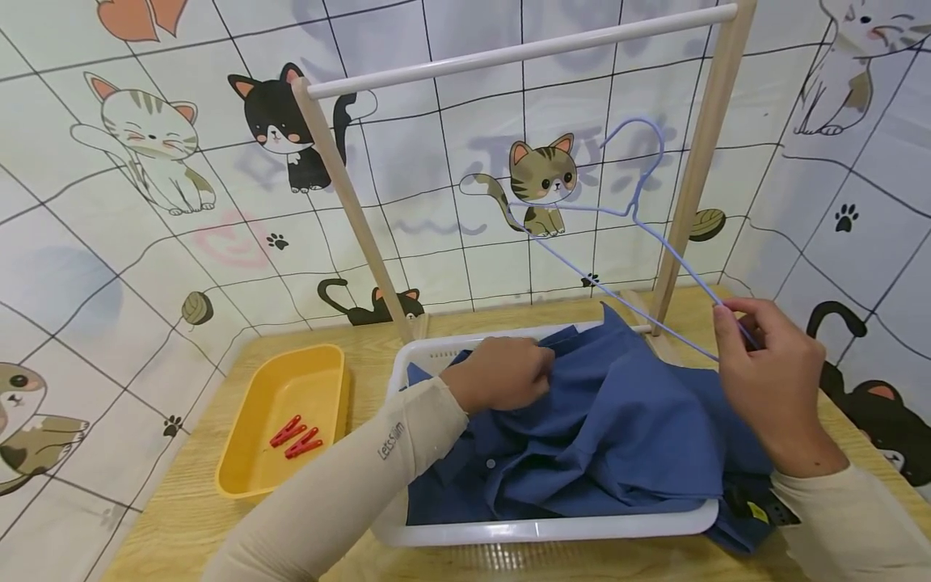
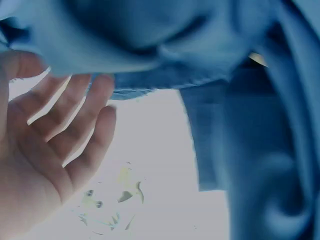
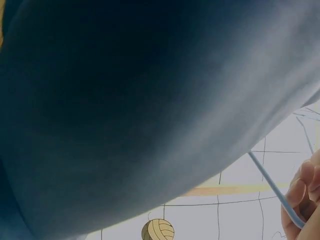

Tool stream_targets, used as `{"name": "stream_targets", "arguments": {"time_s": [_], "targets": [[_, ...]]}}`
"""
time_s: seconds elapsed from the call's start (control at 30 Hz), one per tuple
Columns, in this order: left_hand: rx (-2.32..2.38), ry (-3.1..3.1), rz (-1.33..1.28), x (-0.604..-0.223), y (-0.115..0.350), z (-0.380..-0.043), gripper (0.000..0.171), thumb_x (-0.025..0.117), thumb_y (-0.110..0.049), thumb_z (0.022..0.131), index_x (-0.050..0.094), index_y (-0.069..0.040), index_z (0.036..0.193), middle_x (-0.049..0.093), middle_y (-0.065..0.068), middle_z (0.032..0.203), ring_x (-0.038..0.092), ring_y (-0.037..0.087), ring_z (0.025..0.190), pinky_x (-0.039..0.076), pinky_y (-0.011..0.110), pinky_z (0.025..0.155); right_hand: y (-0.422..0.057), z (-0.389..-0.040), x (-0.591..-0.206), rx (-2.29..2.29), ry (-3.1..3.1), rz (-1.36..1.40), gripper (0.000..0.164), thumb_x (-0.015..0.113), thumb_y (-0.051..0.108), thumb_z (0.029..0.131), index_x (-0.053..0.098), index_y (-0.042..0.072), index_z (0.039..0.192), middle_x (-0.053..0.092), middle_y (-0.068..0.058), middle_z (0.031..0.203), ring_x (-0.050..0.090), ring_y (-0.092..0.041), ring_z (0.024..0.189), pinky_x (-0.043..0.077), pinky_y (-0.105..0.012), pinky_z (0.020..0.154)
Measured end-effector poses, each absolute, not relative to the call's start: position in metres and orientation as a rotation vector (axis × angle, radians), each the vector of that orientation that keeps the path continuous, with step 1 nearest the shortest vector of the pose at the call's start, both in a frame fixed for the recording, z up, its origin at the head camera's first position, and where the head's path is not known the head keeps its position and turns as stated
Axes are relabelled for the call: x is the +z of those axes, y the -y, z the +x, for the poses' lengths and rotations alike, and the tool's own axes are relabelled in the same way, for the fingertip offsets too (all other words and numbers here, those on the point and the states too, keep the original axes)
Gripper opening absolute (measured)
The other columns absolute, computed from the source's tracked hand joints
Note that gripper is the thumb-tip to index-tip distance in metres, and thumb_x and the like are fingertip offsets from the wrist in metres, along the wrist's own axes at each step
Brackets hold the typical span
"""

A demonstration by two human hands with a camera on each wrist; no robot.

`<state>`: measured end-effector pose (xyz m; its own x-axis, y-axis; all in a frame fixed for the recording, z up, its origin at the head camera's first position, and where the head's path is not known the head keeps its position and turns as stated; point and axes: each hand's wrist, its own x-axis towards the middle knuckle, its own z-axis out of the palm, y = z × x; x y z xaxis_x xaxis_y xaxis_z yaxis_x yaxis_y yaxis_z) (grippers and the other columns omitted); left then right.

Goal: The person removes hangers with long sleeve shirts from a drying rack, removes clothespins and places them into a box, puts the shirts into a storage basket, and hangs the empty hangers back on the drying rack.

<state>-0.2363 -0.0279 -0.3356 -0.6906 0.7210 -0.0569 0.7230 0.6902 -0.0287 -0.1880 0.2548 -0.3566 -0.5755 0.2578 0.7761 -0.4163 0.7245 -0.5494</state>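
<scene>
A rumpled blue button-up shirt (image 1: 618, 420) lies in a white plastic basket (image 1: 553, 529), some of it draping over the right rim. My left hand (image 1: 502, 373) is at the shirt's upper left, fingers bent and gripping the fabric; in the left wrist view the fingertips (image 2: 102, 85) reach the edge of the cloth, which partly hides them. A thin light-blue hanger (image 1: 676, 257) is raised above the basket's right side, hook upward. My right hand (image 1: 774, 376) pinches it by one lower corner. Blue cloth (image 3: 125, 110) fills most of the right wrist view.
A yellow tray (image 1: 334, 388) with two red clothespins (image 1: 301, 446) stands left of the basket on the wooden table (image 1: 167, 517). Behind the basket rises a wooden rack with a white rail (image 1: 524, 52). Cat-patterned walls (image 1: 465, 267) enclose the back and sides.
</scene>
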Motion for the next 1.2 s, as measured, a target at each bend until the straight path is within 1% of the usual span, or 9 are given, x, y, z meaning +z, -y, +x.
{"name": "stream_targets", "arguments": {"time_s": [0.2, 0.33, 0.53, 0.63, 0.77, 0.87, 0.97, 1.1, 1.2], "targets": [[0.015, -3.055, 1.412, -0.325, 0.012, -0.223, 0.022, 0.050, -0.030, 0.103, 0.068, -0.022, 0.114, 0.067, -0.005, 0.102, 0.063, 0.010, 0.079, 0.053, 0.029, 0.071, -0.255, -0.188, -0.357, 0.909, 2.002, 0.122, 0.022, 0.068, 0.006, 0.092, 0.069, -0.007, 0.110, 0.064, -0.023, 0.074, 0.036, 0.022, 0.057, 0.031, 0.000, 0.056], [0.100, -3.091, 1.518, -0.318, 0.002, -0.212, 0.028, 0.048, -0.037, 0.104, 0.066, -0.023, 0.120, 0.066, -0.005, 0.107, 0.065, 0.009, 0.088, 0.053, 0.031, 0.084, -0.254, -0.187, -0.357, 0.934, 2.023, 0.131, 0.022, 0.068, 0.005, 0.093, 0.069, -0.007, 0.110, 0.065, -0.024, 0.074, 0.039, 0.027, 0.056, 0.034, 0.001, 0.055], [0.141, -2.936, 1.618, -0.308, -0.015, -0.198, 0.040, 0.046, -0.045, 0.104, 0.058, -0.025, 0.136, 0.060, -0.005, 0.128, 0.062, 0.008, 0.109, 0.049, 0.029, 0.097, -0.254, -0.186, -0.357, 0.939, 2.052, 0.134, 0.022, 0.067, 0.006, 0.093, 0.069, -0.007, 0.111, 0.066, -0.025, 0.074, 0.041, 0.028, 0.055, 0.035, 0.000, 0.053], [0.093, -2.797, 1.599, -0.309, -0.025, -0.194, 0.051, 0.044, -0.051, 0.103, 0.044, -0.030, 0.149, 0.049, -0.004, 0.147, 0.054, 0.011, 0.129, 0.044, 0.030, 0.108, -0.255, -0.186, -0.358, 0.936, 2.061, 0.148, 0.022, 0.068, 0.005, 0.093, 0.069, -0.007, 0.112, 0.066, -0.024, 0.073, 0.041, 0.027, 0.055, 0.035, -0.001, 0.052], [0.014, -2.618, 1.472, -0.319, -0.034, -0.195, 0.069, 0.046, -0.056, 0.100, 0.013, -0.041, 0.159, 0.020, -0.004, 0.166, 0.029, 0.018, 0.151, 0.036, 0.039, 0.117, -0.255, -0.187, -0.359, 0.910, 2.067, 0.170, 0.023, 0.068, 0.004, 0.092, 0.069, -0.007, 0.112, 0.066, -0.025, 0.072, 0.040, 0.027, 0.057, 0.034, -0.001, 0.054], [-0.033, -2.556, 1.370, -0.330, -0.037, -0.199, 0.081, 0.055, -0.052, 0.098, 0.000, -0.048, 0.157, 0.004, -0.007, 0.169, 0.018, 0.023, 0.155, 0.039, 0.041, 0.115, -0.254, -0.187, -0.358, 0.878, 2.059, 0.184, 0.023, 0.069, 0.005, 0.092, 0.069, -0.007, 0.111, 0.067, -0.025, 0.074, 0.037, 0.026, 0.061, 0.033, -0.001, 0.057], [-0.057, -2.544, 1.310, -0.342, -0.039, -0.204, 0.095, 0.065, -0.044, 0.094, -0.006, -0.050, 0.156, -0.002, -0.006, 0.169, 0.021, 0.027, 0.154, 0.051, 0.033, 0.100, -0.254, -0.187, -0.358, 0.856, 2.047, 0.187, 0.023, 0.069, 0.006, 0.092, 0.070, -0.007, 0.111, 0.067, -0.026, 0.075, 0.036, 0.025, 0.064, 0.032, -0.001, 0.059], [-0.061, -2.537, 1.251, -0.356, -0.041, -0.209, 0.111, 0.075, -0.039, 0.088, -0.014, -0.049, 0.155, -0.004, -0.003, 0.169, 0.034, 0.027, 0.149, 0.054, 0.023, 0.076, -0.253, -0.187, -0.358, 0.865, 2.048, 0.168, 0.023, 0.069, 0.006, 0.092, 0.070, -0.007, 0.111, 0.068, -0.026, 0.077, 0.036, 0.025, 0.065, 0.031, 0.000, 0.061], [-0.043, -2.548, 1.243, -0.363, -0.043, -0.211, 0.115, 0.078, -0.036, 0.086, -0.012, -0.046, 0.156, 0.006, 0.002, 0.168, 0.054, 0.023, 0.130, 0.052, 0.021, 0.071, -0.253, -0.187, -0.359, 0.877, 2.045, 0.161, 0.023, 0.069, 0.006, 0.092, 0.070, -0.007, 0.111, 0.067, -0.026, 0.077, 0.036, 0.023, 0.063, 0.031, -0.001, 0.059]]}}
